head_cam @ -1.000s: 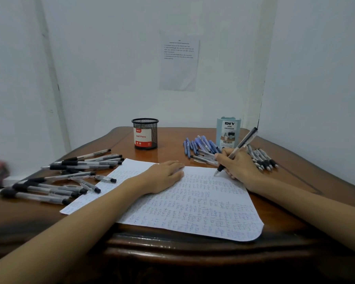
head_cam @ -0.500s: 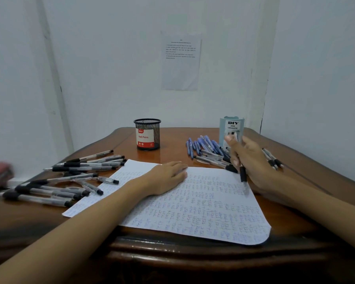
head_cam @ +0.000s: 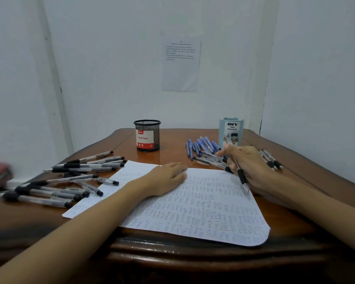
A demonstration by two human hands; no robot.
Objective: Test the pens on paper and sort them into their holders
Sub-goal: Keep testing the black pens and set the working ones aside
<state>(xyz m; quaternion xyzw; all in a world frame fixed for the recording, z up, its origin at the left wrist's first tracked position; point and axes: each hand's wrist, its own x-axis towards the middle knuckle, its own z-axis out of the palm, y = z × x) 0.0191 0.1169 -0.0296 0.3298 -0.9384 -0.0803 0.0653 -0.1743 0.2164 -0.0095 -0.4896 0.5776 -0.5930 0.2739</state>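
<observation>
The left hand lay flat on the paper with its fingers straight, most likely to stop the sheet sliding under a stroke; the right hand was curled round a black-grip pen, tip slanted down at the sheet's far right part, a hold that suited a test stroke; whether the tip touched, I could not tell. Loose pens lay in heaps on the bench, seemingly grouped by kind: black pens at the left, blue pens just beside the right hand, a few more pens beyond it. The mesh cup and the blue organiser stood at the back, well apart; no pen rose above either rim, so both looked unfilled.
</observation>
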